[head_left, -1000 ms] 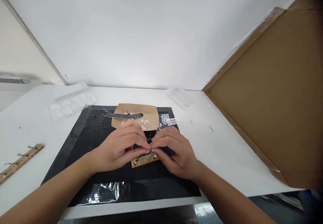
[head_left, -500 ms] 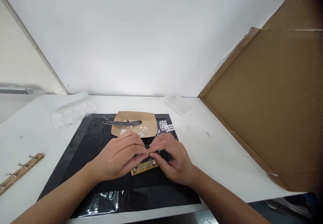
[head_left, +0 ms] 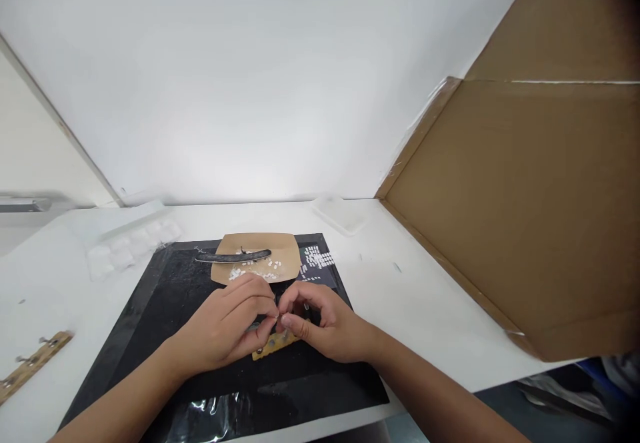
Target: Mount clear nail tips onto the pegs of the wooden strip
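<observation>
My left hand (head_left: 230, 326) and my right hand (head_left: 325, 323) meet over the black mat (head_left: 150, 336), fingertips nearly touching. Each is pinched, and whatever lies between the fingertips is too small to make out. Partly hidden beneath them is a yellow strip (head_left: 273, 345) with small metal parts on it. Just beyond my hands sits a brown paper tray (head_left: 286, 250) holding small white pieces, with a dark curved file (head_left: 235, 256) lying across it. Rows of small white pieces (head_left: 317, 256) lie on a dark sheet to the tray's right.
A wooden strip with metal clips (head_left: 37, 363) lies at the left. White moulded packaging (head_left: 133, 243) stands at the back left, and a translucent lid (head_left: 340, 214) at the back. A cardboard panel (head_left: 525, 210) borders the right side.
The camera view has shifted, so the mat and tray appear lower and further left. My hands remain together above the strip, with the right fingers now more curled.
</observation>
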Tool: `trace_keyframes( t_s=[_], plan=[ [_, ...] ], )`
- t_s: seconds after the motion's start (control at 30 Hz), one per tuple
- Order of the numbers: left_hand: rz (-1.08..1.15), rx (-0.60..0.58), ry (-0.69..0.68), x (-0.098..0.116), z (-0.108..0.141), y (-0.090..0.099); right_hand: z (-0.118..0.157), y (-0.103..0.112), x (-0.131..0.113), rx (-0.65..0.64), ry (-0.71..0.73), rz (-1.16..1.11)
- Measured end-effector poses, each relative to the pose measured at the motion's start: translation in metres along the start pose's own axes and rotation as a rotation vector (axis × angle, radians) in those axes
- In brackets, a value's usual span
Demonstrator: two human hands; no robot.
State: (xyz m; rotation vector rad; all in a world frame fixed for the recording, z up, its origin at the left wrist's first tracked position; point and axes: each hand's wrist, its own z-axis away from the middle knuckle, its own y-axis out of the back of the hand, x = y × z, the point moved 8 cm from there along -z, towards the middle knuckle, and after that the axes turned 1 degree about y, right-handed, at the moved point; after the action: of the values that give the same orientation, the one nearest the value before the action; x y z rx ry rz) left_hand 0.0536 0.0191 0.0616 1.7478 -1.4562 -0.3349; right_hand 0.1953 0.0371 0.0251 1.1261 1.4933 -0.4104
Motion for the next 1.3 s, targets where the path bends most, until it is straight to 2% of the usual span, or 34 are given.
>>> trace_keyframes(
  t_s=[0.1,0.27,0.47,0.67,0.8,0.93,1.13,1.3],
  plan=[
    [0.006,-0.011,0.01,0.0,0.001,-0.002,0.001,-0.003,0.004,-0.055,-0.04,-0.062],
    [-0.009,-0.016,-0.005,0.002,0.002,-0.003,0.0,-0.002,0.006,-0.023,-0.045,-0.09],
    [-0.083,-0.001,-0.047,0.003,0.001,-0.002,-0.001,-0.007,0.014,-0.022,-0.14,-0.217],
    [-0.136,0.015,-0.069,0.004,0.001,0.0,-0.002,-0.01,0.014,-0.009,-0.165,-0.268],
    [-0.104,0.023,-0.039,0.0,0.002,0.0,-0.001,-0.006,0.013,0.039,-0.144,-0.141],
    [0.013,0.088,0.03,-0.008,0.004,0.002,0.0,0.002,0.008,0.13,-0.069,0.016],
    [0.278,0.154,0.169,-0.018,0.007,-0.001,0.003,0.011,-0.012,0.255,0.169,0.316],
    [0.36,0.197,0.27,-0.023,0.008,-0.002,0.006,0.013,-0.023,0.32,0.289,0.489]
  ],
)
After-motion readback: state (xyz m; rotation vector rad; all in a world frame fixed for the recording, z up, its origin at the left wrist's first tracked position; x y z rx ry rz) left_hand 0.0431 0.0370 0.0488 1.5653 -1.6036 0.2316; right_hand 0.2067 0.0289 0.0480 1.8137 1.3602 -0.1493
